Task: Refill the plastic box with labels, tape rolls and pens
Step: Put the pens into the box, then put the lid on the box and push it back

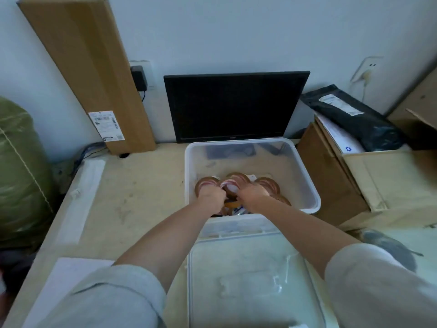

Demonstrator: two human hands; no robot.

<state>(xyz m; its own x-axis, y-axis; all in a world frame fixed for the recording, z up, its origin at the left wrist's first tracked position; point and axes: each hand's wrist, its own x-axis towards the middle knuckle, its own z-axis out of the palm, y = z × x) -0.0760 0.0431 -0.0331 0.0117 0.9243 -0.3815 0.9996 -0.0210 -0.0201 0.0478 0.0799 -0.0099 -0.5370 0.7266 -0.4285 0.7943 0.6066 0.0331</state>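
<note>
A clear plastic box [307, 185] stands on the table in front of a black monitor. Several brown tape rolls [269, 184] lie along its near side. Both my hands reach into the box from the near edge. My left hand [211, 194] is closed around the left tape roll [205, 182]. My right hand [251, 192] grips the middle tape roll [237, 178]. Under my wrists lie more rolls and some small items, partly hidden. The box's clear lid [250, 275] lies flat on the table just in front of the box.
A black monitor [236, 105] leans on the wall behind the box. A tall cardboard carton [87, 74] leans at the back left, a green sack [21, 171] at far left. Cardboard boxes [378, 181] with a black mailer bag [354, 114] crowd the right side.
</note>
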